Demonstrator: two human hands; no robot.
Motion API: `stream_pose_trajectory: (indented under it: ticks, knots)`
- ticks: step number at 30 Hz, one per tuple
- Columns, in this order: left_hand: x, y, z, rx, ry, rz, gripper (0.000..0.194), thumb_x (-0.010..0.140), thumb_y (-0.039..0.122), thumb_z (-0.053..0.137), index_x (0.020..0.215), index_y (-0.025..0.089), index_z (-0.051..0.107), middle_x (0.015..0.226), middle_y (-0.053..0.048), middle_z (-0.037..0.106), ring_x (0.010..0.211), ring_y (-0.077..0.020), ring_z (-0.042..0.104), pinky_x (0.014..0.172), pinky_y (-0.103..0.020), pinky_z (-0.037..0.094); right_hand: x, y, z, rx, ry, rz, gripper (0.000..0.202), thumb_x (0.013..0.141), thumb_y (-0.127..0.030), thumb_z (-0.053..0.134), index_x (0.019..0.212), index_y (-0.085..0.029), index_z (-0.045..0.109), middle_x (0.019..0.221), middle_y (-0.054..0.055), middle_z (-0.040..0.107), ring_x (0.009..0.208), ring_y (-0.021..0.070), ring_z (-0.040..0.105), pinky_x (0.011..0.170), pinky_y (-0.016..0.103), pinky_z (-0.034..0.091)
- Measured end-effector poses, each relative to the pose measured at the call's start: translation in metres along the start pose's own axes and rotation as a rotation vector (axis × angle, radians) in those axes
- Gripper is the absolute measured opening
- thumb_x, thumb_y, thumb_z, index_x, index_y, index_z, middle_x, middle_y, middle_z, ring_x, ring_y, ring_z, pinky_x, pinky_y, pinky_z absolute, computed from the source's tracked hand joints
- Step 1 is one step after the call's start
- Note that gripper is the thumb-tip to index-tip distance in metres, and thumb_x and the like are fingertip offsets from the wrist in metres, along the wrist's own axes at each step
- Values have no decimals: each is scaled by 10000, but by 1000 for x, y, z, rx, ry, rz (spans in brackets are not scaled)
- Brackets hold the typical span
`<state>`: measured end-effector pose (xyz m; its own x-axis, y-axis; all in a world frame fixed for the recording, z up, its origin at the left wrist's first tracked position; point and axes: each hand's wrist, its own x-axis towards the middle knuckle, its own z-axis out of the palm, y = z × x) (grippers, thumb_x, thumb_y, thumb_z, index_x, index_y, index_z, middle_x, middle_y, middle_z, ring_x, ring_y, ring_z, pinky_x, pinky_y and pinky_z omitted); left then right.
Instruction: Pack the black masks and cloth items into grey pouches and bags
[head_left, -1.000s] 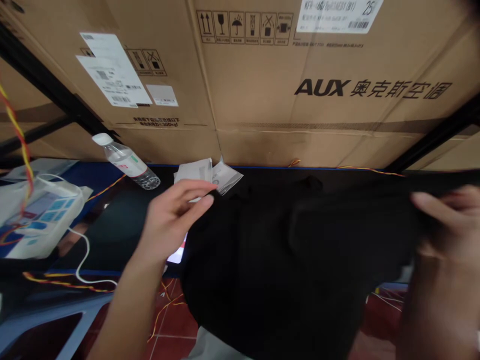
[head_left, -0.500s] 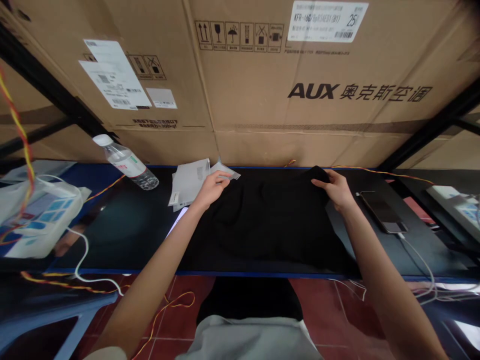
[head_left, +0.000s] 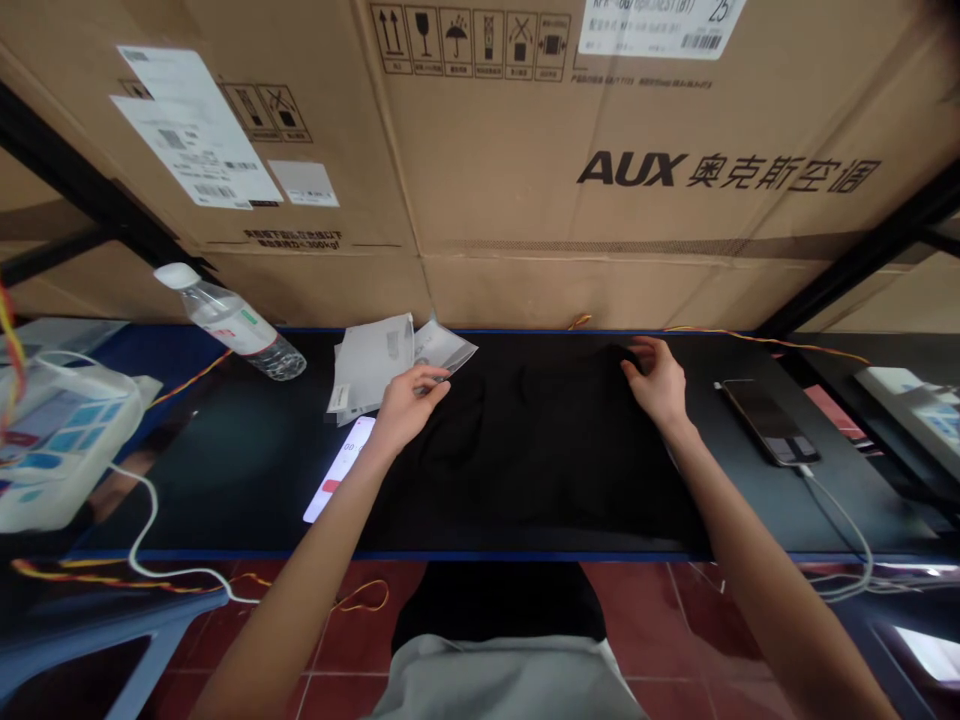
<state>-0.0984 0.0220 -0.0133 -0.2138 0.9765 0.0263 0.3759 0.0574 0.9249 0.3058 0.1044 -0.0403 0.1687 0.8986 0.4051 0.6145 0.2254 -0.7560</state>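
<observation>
A black cloth [head_left: 540, 450] with soft folds is spread across the dark table in front of me. At its far left part, my left hand [head_left: 409, 405] is closed, thumb and fingers pinching the fabric. My right hand [head_left: 658, 385] grips the far right corner between thumb and fingers. Just beyond my left hand lie clear plastic bags [head_left: 373, 362], partly overlapping. Beside my left forearm is a phone with a lit screen [head_left: 341, 470], partly covered by the arm.
A water bottle [head_left: 240, 325] leans at the back left. On the right rests a dark phone [head_left: 770, 422] with a white cable plugged in. A large cardboard box [head_left: 510, 210] stands behind the table [head_left: 225, 470]. White devices with blue buttons [head_left: 82, 430] sit at the left edge.
My left hand has shifted slightly left and nearer me, uncovering more of the lit phone. The cloth's right corner, raised before, now lies lower in my right hand. The view has tilted down slightly.
</observation>
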Motion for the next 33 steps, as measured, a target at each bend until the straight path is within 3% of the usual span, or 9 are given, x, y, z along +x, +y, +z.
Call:
stream_pose_trajectory:
  ticks: [2,3,7,10,14,17,21,25,33]
  knots:
    - [-3,3,2,2,15,-17,384,760,483,796,1039,219,785,869,-54,767,887,-252,703,856,-387,525,-6,-28,-2,-169,67,-197,498,868,-377,689,1331,-214,607,1385,168,614,1309,391,538,1132,635,389]
    - [-4,6,3,-13,6,-42,381,768,499,795,1020,212,792,896,-65,776,915,-261,706,870,-389,526,-9,-46,0,-183,22,-290,475,901,-377,671,1348,-232,601,1419,151,597,1343,384,514,1147,618,380]
    - [-4,14,9,-90,-82,-127,432,756,572,812,955,188,799,934,-86,795,921,-278,715,848,-378,538,-18,-117,35,-21,-386,-505,373,965,-483,646,1276,-277,656,1241,87,710,1176,319,634,1059,499,482]
    - [-3,12,13,-86,-92,-51,445,746,599,812,913,188,773,913,-70,788,894,-263,712,821,-350,530,-17,-140,79,-91,-500,-533,452,930,-562,689,1234,-228,692,1208,118,718,1183,354,623,1039,508,468]
    - [-2,1,13,3,-51,75,417,831,609,722,899,198,723,858,-41,760,860,-240,701,781,-315,512,-12,-125,112,-22,-633,-497,284,950,-508,678,943,-228,730,955,77,735,949,286,668,883,440,499]
    - [-2,-8,12,65,-14,90,391,872,586,676,921,199,708,765,-16,725,756,-214,675,698,-288,484,-11,-104,115,259,-557,-417,336,977,-540,615,868,-228,675,907,54,711,856,227,654,843,390,498]
    - [-3,-12,11,66,6,78,363,882,561,670,935,204,703,690,9,686,668,-184,638,632,-261,447,-14,-92,112,489,-461,-241,401,930,-630,638,894,-230,630,830,25,657,772,193,606,756,350,484]
    - [-3,-11,9,64,17,70,364,878,561,672,927,202,707,660,13,672,630,-173,614,606,-255,425,-14,-94,102,681,-370,-165,358,918,-591,682,874,-243,613,813,9,631,724,171,560,709,326,465]
    - [-6,-8,9,10,23,57,397,864,591,690,906,196,711,668,-5,689,619,-170,602,593,-259,421,-9,-95,73,980,-487,-83,237,876,-445,733,798,-242,638,868,39,704,891,235,666,860,395,516]
